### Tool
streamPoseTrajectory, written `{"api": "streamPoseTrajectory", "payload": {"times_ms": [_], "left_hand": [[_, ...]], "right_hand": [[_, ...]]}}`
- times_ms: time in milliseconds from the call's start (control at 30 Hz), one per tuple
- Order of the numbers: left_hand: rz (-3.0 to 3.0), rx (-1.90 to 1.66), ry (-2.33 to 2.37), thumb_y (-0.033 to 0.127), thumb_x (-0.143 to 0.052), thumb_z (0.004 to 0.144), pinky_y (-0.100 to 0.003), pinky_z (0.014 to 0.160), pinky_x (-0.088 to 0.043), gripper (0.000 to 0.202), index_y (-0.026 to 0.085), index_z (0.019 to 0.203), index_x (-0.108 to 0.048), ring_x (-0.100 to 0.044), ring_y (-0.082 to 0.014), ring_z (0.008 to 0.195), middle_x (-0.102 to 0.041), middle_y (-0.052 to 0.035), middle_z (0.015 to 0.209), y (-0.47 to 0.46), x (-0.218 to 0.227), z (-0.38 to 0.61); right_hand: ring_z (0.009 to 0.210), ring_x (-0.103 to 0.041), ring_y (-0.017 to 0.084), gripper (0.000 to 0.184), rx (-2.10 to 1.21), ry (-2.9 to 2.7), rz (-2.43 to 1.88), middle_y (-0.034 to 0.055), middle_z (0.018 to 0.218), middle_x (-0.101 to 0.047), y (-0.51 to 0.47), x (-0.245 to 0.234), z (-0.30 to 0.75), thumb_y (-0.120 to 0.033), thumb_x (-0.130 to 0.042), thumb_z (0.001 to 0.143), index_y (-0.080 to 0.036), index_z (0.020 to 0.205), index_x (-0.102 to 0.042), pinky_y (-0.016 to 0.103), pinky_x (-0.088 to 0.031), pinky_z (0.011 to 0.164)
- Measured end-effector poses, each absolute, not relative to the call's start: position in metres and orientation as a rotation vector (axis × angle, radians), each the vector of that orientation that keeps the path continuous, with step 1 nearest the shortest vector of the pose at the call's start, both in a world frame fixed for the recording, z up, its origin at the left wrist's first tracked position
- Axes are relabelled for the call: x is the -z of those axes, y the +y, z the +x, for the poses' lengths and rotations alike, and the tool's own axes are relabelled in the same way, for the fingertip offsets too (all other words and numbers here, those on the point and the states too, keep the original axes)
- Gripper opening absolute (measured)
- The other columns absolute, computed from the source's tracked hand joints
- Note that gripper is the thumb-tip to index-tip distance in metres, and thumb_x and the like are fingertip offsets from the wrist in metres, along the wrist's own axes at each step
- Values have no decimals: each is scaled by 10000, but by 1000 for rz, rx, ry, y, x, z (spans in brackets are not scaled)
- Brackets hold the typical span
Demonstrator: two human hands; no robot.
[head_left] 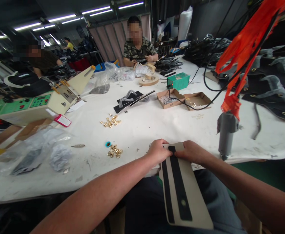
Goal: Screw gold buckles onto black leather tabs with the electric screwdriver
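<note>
A long beige panel [198, 201] with black strips [179, 185] along its length lies over my lap, its far end at the table edge. My left hand [158, 151] grips the far end from the left, thumb on top near the end of a strip. My right hand [192, 152] holds the same end from the right, its thumb close to the left one. The fingers beneath the panel are hidden. A small pale round spot shows on the strip's near end. On the table beyond my left forearm lie gold metal rings [115, 151] beside a small blue ring-shaped item [108, 144].
A grey cylindrical tool [226, 135] hangs at right below orange cloth [242, 61]. Further back are gold fittings [111, 121], black pieces [128, 100], cardboard boxes [170, 103] and a green power box [179, 80]. Co-workers sit across the table; a machine [37, 105] stands left.
</note>
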State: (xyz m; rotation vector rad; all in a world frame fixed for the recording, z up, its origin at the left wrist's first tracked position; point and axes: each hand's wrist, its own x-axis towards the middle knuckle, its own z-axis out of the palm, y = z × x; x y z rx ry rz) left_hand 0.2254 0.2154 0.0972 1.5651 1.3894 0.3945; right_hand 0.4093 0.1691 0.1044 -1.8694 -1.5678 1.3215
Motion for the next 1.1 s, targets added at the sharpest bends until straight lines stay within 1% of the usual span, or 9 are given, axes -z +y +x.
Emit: {"api": "streamPoseTrajectory", "payload": {"times_ms": [167,267,333,400,533,700,967,1033,1100], "left_hand": [[1717,-360,1387,132,-818,642,-318,712,-537,341,210,972,-788,-726,-258,827,-791,-43,892,216,-101,226],[1835,-390,1397,141,-810,699,-382,898,-553,411,232,1098,-779,-712,-288,1032,-779,-61,1121,208,-106,223],[2014,-476,1379,169,-831,740,-441,1038,-507,465,244,1192,-757,-642,-314,1211,-725,-72,1291,200,-106,219],[2232,-576,1307,197,-864,769,-477,1095,-470,445,259,1197,-761,-586,-318,1286,-705,-60,1341,193,-101,214],[2346,-680,1219,219,-891,806,-488,1042,-490,294,274,1081,-805,-623,-290,1197,-765,-25,1240,185,-86,208],[2324,-745,1216,188,-900,798,-501,1036,-481,374,305,1140,-804,-618,-288,1193,-759,-22,1237,185,-76,205],[2337,-737,1192,211,-871,826,-524,1019,-471,323,344,1114,-814,-612,-303,1193,-755,-21,1238,186,-76,201],[2332,-746,1176,212,-871,825,-528,1018,-469,327,345,1118,-812,-612,-304,1188,-756,-23,1228,186,-76,201],[2321,-763,1159,211,-870,826,-530,1023,-465,320,344,1111,-811,-613,-303,1182,-758,-23,1213,186,-76,200]], "right_hand": [[561,-581,156,113,-1369,-1568,-1897,2,612,-663,176,-100,411,-271,-721,745,-159,730,-722,231,-383,483],[560,-590,164,113,-1372,-1570,-1913,10,622,-672,178,-97,411,-264,-718,740,-151,743,-724,238,-393,487],[591,-608,179,115,-1357,-1584,-1911,16,628,-679,179,-97,411,-263,-711,744,-149,752,-728,241,-400,501],[643,-627,187,112,-1335,-1610,-1889,16,661,-699,179,-98,411,-253,-712,742,-152,781,-740,235,-409,520],[653,-627,171,107,-1328,-1639,-1841,6,711,-719,179,-99,411,-228,-700,745,-163,813,-752,213,-408,506],[596,-625,155,130,-1362,-1647,-1782,10,713,-731,179,-103,409,-206,-690,764,-160,860,-766,203,-419,468],[480,-601,152,119,-1410,-1594,-1822,12,636,-704,185,-103,413,-256,-751,782,-150,835,-757,223,-410,386],[521,-650,160,212,-1309,-1516,-1894,21,698,-724,193,-100,424,-311,-741,847,-147,980,-759,227,-468,427],[638,-710,156,331,-1123,-1409,-1987,42,863,-759,205,-97,439,-359,-661,956,-160,1217,-703,221,-527,510]]}}
